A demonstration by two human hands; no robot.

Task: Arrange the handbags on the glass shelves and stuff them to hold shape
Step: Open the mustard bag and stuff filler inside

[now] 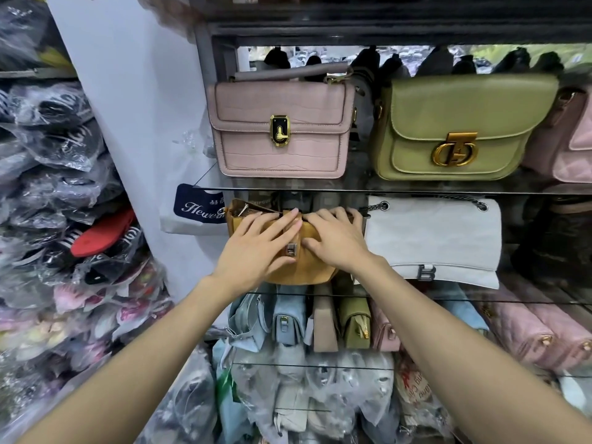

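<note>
Both forearms reach to mid-frame; left hand [256, 248] and right hand [336, 241] flat, gripping nothing, on mustard bag [294, 270].
Advice: press evenly, square it beside white bag [432, 238].

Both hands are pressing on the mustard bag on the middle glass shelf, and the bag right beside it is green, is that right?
Not quite. In the head view both hands, left hand and right hand, do press on the mustard bag, but the bag beside it is white. The green bag sits one shelf higher.
</note>
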